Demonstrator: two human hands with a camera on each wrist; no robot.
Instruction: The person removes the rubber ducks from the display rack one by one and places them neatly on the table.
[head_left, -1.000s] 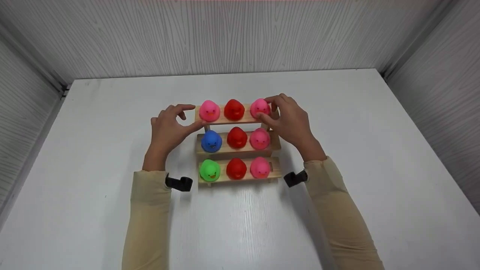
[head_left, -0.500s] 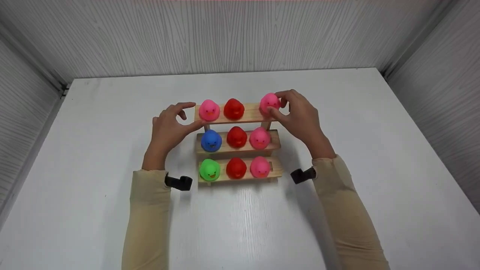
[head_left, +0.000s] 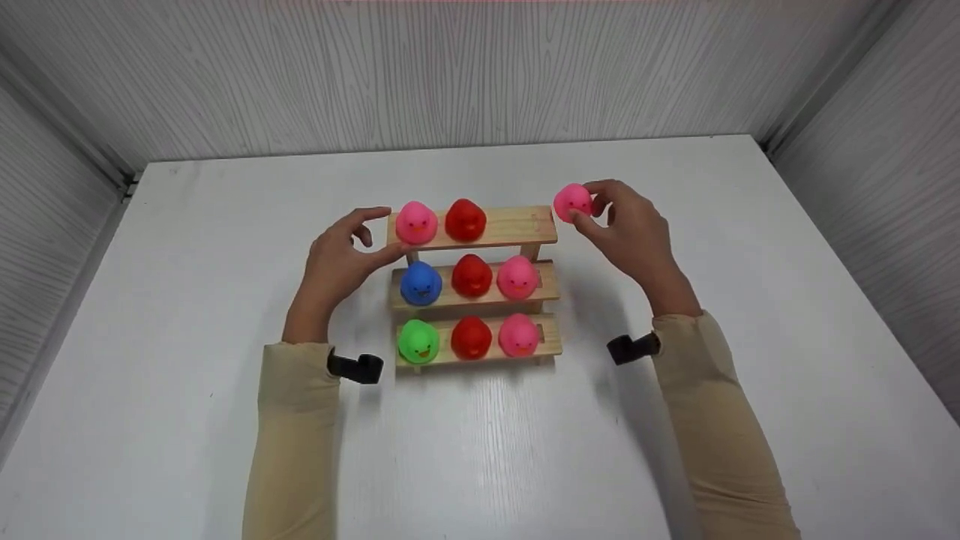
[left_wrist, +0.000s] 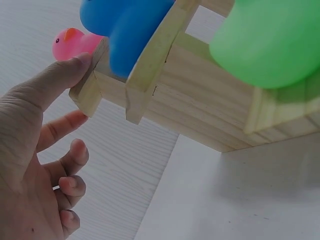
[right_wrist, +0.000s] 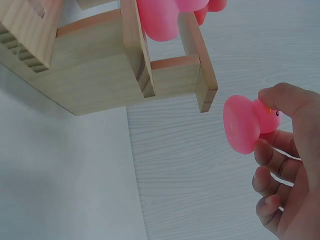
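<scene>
My right hand [head_left: 634, 229] pinches a pink rubber duck [head_left: 573, 202] between thumb and fingers, off the right end of the top shelf. In the right wrist view that duck [right_wrist: 242, 125] is apart from the wood. At the other end, my left hand [head_left: 337, 259] grips the top board of the three-step wooden rack [head_left: 517, 225] with thumb and index finger. Beside the left thumb sits another pink duck [head_left: 416, 223], then a red duck [head_left: 465, 220]. The left wrist view shows the thumb on the board's edge and the other fingers loosely bent.
On the middle step are a blue duck [head_left: 421, 283], a red duck [head_left: 472, 275] and a pink duck [head_left: 517, 277]. The lowest step bears a green duck [head_left: 418, 341], a red one and a pink one. White table [head_left: 465, 450] surrounds the rack; a grey panel [head_left: 450, 75] stands behind.
My right hand has slid the pink duck rightward along the top shelf and off its end. The left hand stays on the rack's left end.
</scene>
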